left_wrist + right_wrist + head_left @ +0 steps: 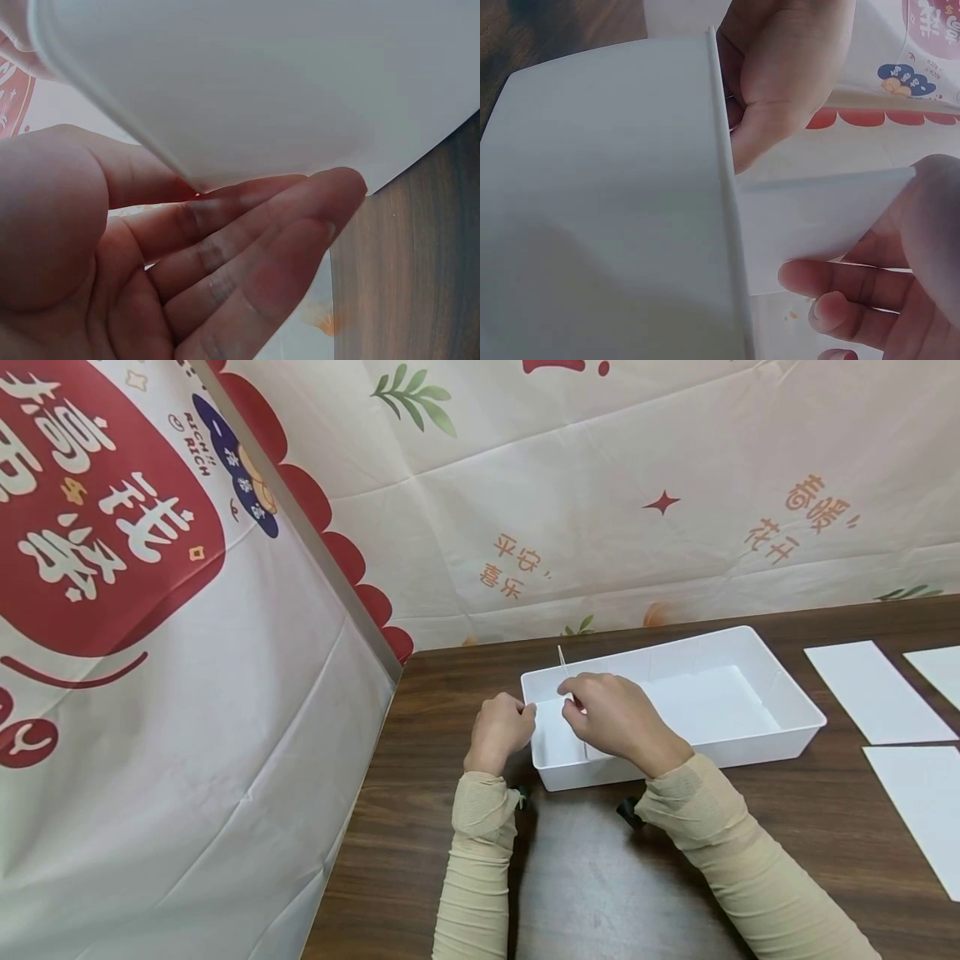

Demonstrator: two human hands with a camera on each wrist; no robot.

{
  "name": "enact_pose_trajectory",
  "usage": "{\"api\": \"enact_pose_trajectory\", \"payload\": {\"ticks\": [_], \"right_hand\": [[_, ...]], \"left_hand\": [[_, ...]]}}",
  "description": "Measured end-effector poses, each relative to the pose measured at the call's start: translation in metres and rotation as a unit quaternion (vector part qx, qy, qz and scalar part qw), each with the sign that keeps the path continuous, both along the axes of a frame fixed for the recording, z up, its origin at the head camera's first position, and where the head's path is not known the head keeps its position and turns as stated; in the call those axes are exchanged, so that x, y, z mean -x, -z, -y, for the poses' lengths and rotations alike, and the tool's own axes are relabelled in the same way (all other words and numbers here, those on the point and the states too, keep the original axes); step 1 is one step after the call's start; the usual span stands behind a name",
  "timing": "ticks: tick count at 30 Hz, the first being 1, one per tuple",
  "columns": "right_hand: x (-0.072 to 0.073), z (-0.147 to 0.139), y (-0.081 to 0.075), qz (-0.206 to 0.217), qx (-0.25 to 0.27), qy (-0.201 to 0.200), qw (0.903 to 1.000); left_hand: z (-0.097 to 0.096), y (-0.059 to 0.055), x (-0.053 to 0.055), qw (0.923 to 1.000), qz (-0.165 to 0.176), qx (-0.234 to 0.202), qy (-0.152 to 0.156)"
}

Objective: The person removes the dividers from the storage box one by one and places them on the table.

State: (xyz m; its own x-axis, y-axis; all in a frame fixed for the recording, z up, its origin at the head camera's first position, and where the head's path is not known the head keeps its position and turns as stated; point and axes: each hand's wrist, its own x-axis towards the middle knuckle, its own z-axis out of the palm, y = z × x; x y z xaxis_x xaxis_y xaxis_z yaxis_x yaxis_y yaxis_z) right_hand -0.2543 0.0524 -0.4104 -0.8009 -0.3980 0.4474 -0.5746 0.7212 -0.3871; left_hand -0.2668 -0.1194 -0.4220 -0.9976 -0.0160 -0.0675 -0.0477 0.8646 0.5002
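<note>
A white rectangular box (712, 702), open at the top, lies on the dark wooden table. My left hand (501, 731) is at its left end and pinches the rim between thumb and fingers; in the left wrist view the fingers (300, 225) lie along the outside of the box wall (247, 90). Over the left part of the box my right hand (611, 714) holds a thin white panel (817, 225), seen almost edge-on in the head view. The panel stands upright across the box, its far top corner rising above the back rim. Thumb and fingers grip its edge.
White flat sheets (877, 692) lie on the table to the right of the box, with another sheet (930, 810) nearer. A printed cloth (637, 510) hangs behind the table, and a second cloth (187, 760) hangs along the left side.
</note>
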Motion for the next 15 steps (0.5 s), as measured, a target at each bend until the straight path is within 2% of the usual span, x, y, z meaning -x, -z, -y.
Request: {"api": "enact_pose_trajectory", "payload": {"ticks": [15], "right_hand": [[-0.0003,0.0002,-0.0020,0.004,0.000,0.003,1.0000]], "left_hand": [[0.0002,0.0004,0.0009,1.0000,0.004,0.000,-0.001]]}}
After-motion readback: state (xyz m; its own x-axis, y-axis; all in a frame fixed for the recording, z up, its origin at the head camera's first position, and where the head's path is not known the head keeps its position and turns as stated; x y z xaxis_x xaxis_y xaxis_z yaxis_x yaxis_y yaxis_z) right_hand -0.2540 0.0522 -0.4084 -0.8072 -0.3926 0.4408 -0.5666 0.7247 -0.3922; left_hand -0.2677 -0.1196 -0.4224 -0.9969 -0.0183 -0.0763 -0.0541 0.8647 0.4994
